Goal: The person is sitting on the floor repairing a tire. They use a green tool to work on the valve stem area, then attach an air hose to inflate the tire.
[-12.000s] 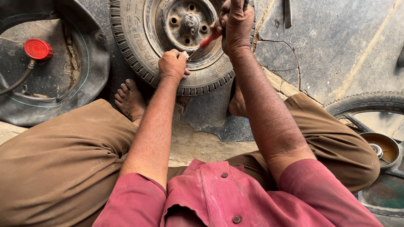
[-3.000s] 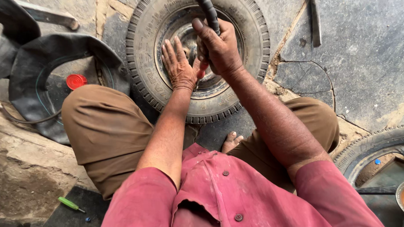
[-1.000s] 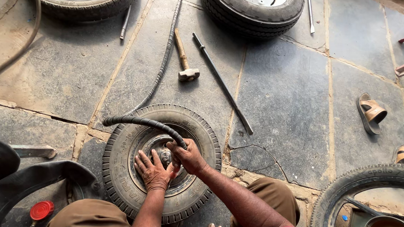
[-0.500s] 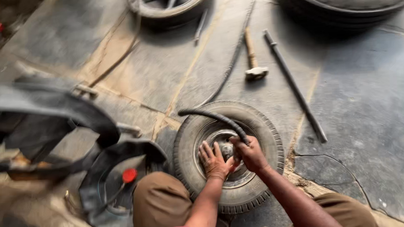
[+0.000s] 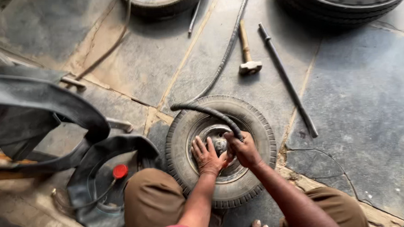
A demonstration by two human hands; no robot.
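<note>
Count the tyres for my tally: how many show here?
3. One small tyre lies under both hands; one is cut off at the top edge, left of centre; one large tyre sits top right. More may lie outside the view.

No packages, labels, signs or screens show anywhere on this stone floor (image 5: 356,102). The nearest thing to one is a small round red cap (image 5: 120,171) lying on the black rubber tube (image 5: 101,195) at lower left; it may be a lid or valve cover, but the view is too coarse to tell.
</note>
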